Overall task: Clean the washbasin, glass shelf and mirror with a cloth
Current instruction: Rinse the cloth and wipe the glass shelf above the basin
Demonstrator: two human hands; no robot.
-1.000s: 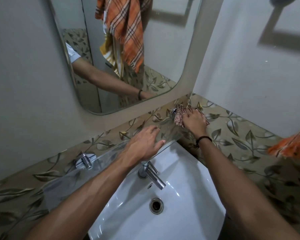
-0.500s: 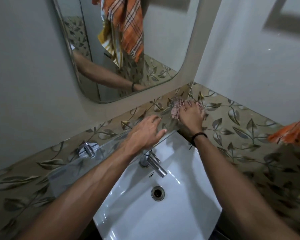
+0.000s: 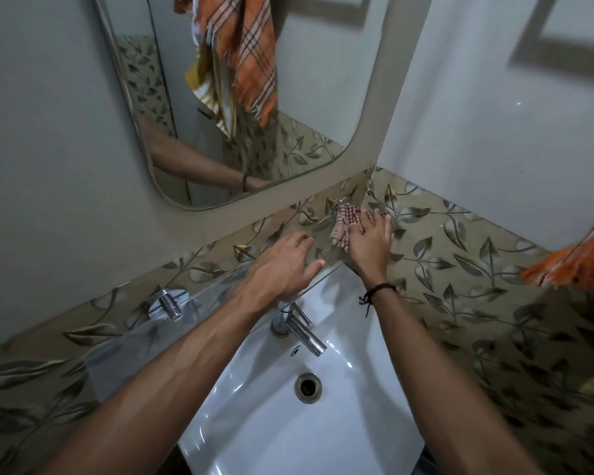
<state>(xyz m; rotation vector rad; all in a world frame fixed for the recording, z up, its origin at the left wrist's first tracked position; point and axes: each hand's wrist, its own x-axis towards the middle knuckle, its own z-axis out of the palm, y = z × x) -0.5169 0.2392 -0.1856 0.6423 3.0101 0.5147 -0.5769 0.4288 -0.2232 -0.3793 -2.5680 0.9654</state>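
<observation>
Cloth (image 3: 345, 223): small, red-and-white check, bunched. It lies at the right end of the glass shelf (image 3: 134, 337), by the room corner, just beside the chrome bracket (image 3: 340, 201). Its longer side runs across the shelf, from back edge toward front edge.

Right hand (image 3: 371, 243): fingers spread, laid flat over the cloth's right part, pressing it onto the glass. Judged a wiping hold for the shelf end near the bracket.

Left hand (image 3: 285, 265): flat on the shelf by its front edge, just left of the cloth. Fingers straight, thumb out, holding nothing. Judged a brace to steady the pane.

Glass shelf: long axis along the back wall, rising from lower left to the right corner, above the washbasin (image 3: 288, 433).

Mirror (image 3: 306, 97): on the wall above the shelf.

Tap (image 3: 300, 330): below the left wrist, spout toward the drain (image 3: 307, 387).
</observation>
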